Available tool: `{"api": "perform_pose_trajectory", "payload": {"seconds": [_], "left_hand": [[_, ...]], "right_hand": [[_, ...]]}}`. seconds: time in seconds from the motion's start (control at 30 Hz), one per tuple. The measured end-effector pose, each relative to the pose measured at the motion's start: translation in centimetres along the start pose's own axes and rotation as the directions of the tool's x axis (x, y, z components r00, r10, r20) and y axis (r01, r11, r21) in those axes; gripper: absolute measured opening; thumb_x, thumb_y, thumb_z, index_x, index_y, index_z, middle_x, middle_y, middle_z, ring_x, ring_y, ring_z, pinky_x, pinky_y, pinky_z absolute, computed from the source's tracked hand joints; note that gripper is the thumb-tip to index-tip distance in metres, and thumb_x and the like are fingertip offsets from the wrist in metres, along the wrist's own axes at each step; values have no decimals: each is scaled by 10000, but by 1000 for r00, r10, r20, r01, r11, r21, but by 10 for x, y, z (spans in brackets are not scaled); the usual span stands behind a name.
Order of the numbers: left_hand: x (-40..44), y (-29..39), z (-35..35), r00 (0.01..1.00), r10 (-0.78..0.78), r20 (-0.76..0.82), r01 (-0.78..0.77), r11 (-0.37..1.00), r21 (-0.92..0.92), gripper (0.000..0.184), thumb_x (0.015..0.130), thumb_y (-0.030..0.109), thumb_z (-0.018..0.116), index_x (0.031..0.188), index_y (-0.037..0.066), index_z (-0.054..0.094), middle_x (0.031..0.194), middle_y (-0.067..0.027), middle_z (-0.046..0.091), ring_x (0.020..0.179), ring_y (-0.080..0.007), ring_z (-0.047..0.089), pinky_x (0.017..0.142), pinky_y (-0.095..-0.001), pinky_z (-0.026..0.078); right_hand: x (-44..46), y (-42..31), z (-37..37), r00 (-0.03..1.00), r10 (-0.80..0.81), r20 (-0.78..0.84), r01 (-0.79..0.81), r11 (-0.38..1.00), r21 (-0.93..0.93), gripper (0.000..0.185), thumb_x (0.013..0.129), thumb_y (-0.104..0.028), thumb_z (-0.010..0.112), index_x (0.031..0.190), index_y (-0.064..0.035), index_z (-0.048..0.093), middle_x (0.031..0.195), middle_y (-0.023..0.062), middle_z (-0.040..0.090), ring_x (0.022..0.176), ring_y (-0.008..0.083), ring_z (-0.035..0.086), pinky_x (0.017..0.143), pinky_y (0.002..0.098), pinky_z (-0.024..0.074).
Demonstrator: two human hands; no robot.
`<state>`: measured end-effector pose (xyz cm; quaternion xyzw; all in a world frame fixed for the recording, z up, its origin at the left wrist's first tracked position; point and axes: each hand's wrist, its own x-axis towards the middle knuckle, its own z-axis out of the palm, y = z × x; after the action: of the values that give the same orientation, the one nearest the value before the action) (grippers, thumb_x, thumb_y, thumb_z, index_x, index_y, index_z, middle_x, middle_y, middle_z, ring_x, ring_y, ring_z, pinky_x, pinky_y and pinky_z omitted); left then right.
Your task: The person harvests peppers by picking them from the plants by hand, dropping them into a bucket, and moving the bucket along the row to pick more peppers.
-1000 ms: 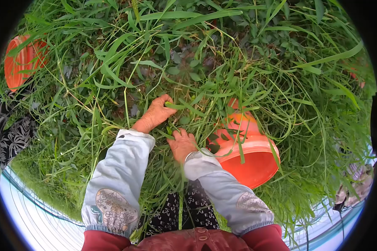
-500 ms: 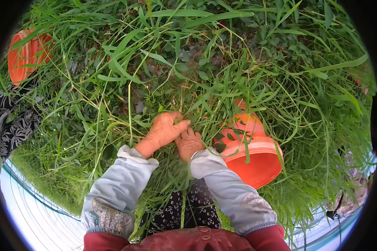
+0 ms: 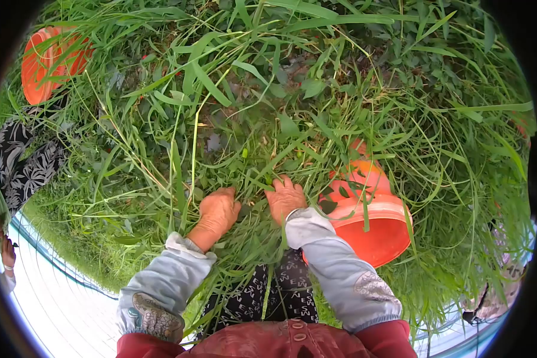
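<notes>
My left hand (image 3: pixel 218 215) is low in the grass with its fingers curled closed. Its fingertips are turned away, so what it holds, if anything, is hidden. To its right, my right hand (image 3: pixel 284 199) reaches into the leaves, its fingers apart and their tips partly covered by greenery. Just beyond the hands, a small green pepper (image 3: pixel 244 153) hangs among the stems. Another green pepper (image 3: pixel 299 153) shows above my right hand. Beside my right forearm an orange bucket (image 3: pixel 373 209) lies tipped over, its mouth facing me and leaves across its side.
Long grass blades (image 3: pixel 203 71) cross the plants all around. At the far left lies another orange bucket (image 3: pixel 39 65), near a person's patterned trousers (image 3: pixel 27 158). That person's hand (image 3: pixel 8 253) shows at the left edge. White sheeting (image 3: pixel 65 298) lies at lower left.
My hands were together and have moved apart, the left one back towards me, the right one to the right. The view has shifted slightly. The other person's hand has come into view.
</notes>
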<state>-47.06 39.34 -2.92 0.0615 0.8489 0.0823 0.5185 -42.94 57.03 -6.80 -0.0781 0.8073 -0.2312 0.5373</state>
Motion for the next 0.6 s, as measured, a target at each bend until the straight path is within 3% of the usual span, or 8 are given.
{"api": "perform_pose_trajectory", "payload": {"seconds": [0.07,0.17,0.2,0.23,0.3,0.4,0.6], "left_hand": [[-8,9,21,995,9,-104,-12,1000,-24,352,736,182,574,1037,1,556,953,-184,600,852,-321,595,763,-384,481],[-3,2,24,996,-43,-77,36,995,-94,400,733,179,577,1092,7,538,987,-175,591,878,-323,586,778,-387,476],[-3,0,17,996,-85,-14,82,984,-157,431,761,190,570,1147,5,525,1083,-211,572,988,-327,561,861,-378,449],[-6,-1,15,996,-91,-12,89,985,-151,431,761,190,570,1147,5,525,1083,-211,572,988,-327,561,861,-378,449],[-13,-1,17,988,-49,-147,24,986,-168,423,771,191,562,1148,2,530,1090,-223,565,1009,-328,550,881,-374,436],[-18,2,22,979,-55,-197,17,982,-189,435,759,198,560,1145,1,518,1103,-218,551,995,-335,548,844,-376,455],[0,-16,18,985,-98,-144,49,949,-310,451,740,167,557,1161,13,515,1143,-205,537,1002,-342,542,863,-381,444]], "right_hand": [[0,2,4,1000,12,-1,-12,1000,24,292,840,-225,445,1093,-158,575,1244,98,451,1232,297,330,903,435,344],[-2,0,-7,1000,-10,-27,12,998,63,305,834,-210,446,1107,-160,572,1257,106,443,1238,303,323,912,431,343],[-3,-2,-15,1000,-10,13,10,999,42,307,836,-209,442,1109,-159,571,1259,107,443,1236,303,325,914,430,342],[-4,-3,-17,998,-6,59,4,1000,21,308,837,-209,438,1111,-159,570,1260,108,442,1233,302,328,916,429,342],[-3,-1,-11,999,-6,51,5,1000,21,314,839,-197,430,1119,-160,566,1248,106,447,1225,295,338,913,427,344],[-5,-3,-13,1000,-10,23,10,1000,20,334,824,-173,433,1134,-168,559,1234,102,447,1241,289,321,922,417,338],[-4,-3,-11,1000,-5,28,5,1000,2,350,809,-167,446,1142,-173,552,1250,90,426,1252,281,309,935,415,330]]}}
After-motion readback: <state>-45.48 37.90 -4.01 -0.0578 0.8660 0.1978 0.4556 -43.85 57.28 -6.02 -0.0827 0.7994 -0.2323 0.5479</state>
